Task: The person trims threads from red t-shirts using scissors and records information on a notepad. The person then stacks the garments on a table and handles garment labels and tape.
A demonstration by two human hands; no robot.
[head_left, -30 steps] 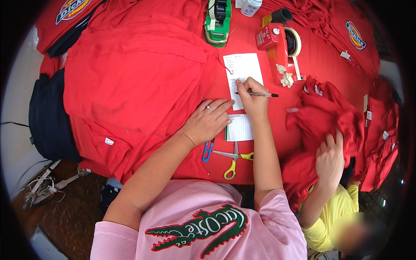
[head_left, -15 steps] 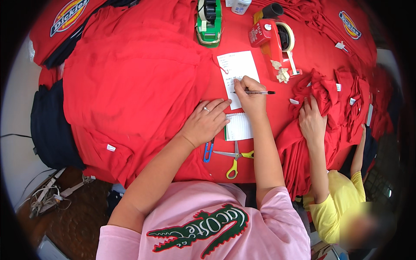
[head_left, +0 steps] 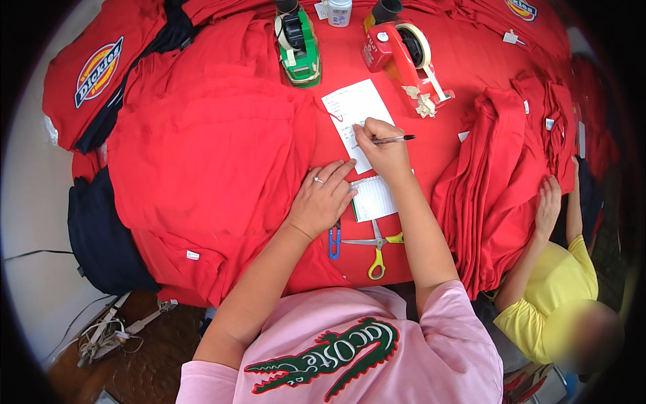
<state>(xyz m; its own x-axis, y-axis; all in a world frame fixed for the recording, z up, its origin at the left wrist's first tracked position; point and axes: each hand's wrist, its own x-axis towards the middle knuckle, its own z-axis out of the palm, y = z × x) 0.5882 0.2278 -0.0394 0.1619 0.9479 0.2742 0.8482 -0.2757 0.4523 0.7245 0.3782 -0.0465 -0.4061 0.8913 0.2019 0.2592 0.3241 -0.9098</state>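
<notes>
My right hand [head_left: 385,147] grips a pen [head_left: 395,140], its fingers resting on a white sheet of paper [head_left: 363,101] that bears handwriting. My left hand [head_left: 321,196], with a ring on it, lies flat, fingers stretched, at the lower left corner of that sheet. Just below the paper, partly behind my right forearm, is a small spiral notepad [head_left: 373,198]. Closer to me, yellow-handled scissors [head_left: 377,252] lie with parted blades beside blue thread snips [head_left: 334,241]. The pen's tip is hidden by my fingers.
Red shirts [head_left: 208,148] are heaped on the left, with dark garments [head_left: 108,229] beside them. Beyond the paper stand a green tape dispenser [head_left: 301,57], a red tape dispenser [head_left: 410,64] and a white bottle [head_left: 340,12]. At right, a person in yellow [head_left: 555,283] handles folded red garments [head_left: 481,188].
My right hand stays on the paper with the pen. The view has shifted a little. The co-worker's near hand has moved down along the red garments, which now lie in a straighter stack.
</notes>
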